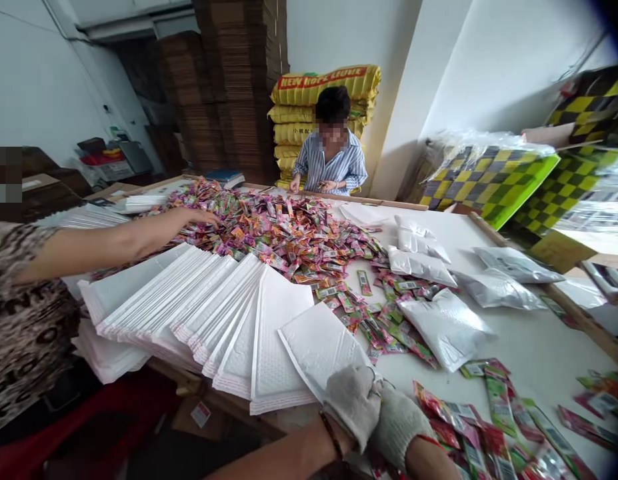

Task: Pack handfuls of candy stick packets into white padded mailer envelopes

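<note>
Both my hands wear pale knitted work gloves and meet at the near edge of the table. My left hand point(353, 403) is closed on the lower right end of a white bubble mailer point(321, 343), which lies tilted over the end of a fanned row of mailers point(281, 333). Pressed against it is my right hand point(399, 421), its fingers curled and partly hidden; what it grips cannot be made out. To the right of my hands lie loose candy-like colourful sachets point(496, 400), and just beyond them rests a filled white mailer point(446, 327).
A big heap of small sachets point(289, 230) covers the table's middle. Several filled mailers point(503, 288) lie at the right. At left, a co-worker's arm point(123, 243) reaches over the mailers into the heap. Another person point(329, 160) handles something small across the table. A wooden rim point(583, 323) edges the table.
</note>
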Demonstrator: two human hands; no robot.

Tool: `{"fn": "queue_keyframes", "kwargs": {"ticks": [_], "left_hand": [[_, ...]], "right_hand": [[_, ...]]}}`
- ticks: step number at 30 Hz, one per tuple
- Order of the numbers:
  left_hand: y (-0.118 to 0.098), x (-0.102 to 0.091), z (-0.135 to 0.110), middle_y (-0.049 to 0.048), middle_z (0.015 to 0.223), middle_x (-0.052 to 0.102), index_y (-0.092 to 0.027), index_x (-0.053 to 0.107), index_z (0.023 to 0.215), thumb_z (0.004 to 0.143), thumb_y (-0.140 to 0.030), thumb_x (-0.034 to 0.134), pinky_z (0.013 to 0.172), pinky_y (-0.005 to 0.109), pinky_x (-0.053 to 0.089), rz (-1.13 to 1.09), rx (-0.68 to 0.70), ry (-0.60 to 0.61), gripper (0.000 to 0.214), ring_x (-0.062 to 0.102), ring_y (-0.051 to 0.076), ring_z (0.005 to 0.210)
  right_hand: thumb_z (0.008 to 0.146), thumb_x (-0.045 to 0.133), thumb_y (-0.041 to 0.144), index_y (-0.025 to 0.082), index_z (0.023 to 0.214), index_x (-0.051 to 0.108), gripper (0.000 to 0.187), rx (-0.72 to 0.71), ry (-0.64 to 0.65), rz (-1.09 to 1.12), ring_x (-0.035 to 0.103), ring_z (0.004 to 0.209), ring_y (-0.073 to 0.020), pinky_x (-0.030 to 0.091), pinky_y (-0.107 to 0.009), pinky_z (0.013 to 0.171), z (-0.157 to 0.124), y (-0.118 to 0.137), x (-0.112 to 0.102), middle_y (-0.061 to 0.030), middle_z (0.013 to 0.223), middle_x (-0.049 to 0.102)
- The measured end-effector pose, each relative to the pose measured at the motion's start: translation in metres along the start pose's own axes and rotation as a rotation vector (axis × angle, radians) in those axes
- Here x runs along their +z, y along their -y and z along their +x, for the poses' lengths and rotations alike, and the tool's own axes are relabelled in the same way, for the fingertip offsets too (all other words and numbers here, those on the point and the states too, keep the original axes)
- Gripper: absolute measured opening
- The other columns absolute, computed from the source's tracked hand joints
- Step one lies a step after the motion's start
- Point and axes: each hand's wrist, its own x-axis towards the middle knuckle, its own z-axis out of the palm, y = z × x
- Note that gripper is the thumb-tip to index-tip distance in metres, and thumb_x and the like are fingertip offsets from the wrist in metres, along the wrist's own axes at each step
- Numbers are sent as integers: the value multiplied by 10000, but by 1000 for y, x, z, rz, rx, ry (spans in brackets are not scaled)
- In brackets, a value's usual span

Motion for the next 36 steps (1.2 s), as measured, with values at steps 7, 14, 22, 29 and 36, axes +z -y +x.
{"fn": "queue_keyframes", "kwargs": {"ticks": [7,14,22,29,36], "left_hand": [[3,-5,-1,52,921,685,-216,651,909,905,-324,423,693,300,431,452,75,85,253,636,198,821],[-6,-7,-10,73,1005,699,-205,669,1036,896,-232,447,782,296,466,508,287,138,264,640,203,915],[15,-15,-2,80,984,724,-224,655,1205,925,-290,433,761,290,466,387,307,150,363,654,197,862],[24,-17,22,74,910,737,-124,732,941,837,-404,553,793,289,491,-477,23,169,348,646,199,864],[-35,-65,44,-23,559,611,-145,675,844,689,-490,697,507,235,457,-889,-139,122,379,544,122,500]], "right_hand": [[747,507,229,152,1352,470,611,-97,-26,-122,619,1061,-295,472,-363,855,-40,-6,-14,-158,1192,632],[826,494,224,203,1009,659,247,-59,-131,-285,614,854,-245,444,-335,738,-44,9,-12,-111,1009,621],[809,567,431,184,1150,622,425,-95,14,611,617,949,-227,484,-327,840,-25,-46,-32,-76,1062,661],[676,567,277,195,749,654,141,-44,-196,612,604,847,-230,475,-381,874,-24,-66,-18,-67,809,664],[633,658,307,193,648,510,187,174,144,1334,445,382,-89,400,-198,392,5,-2,-80,50,464,493]]}}
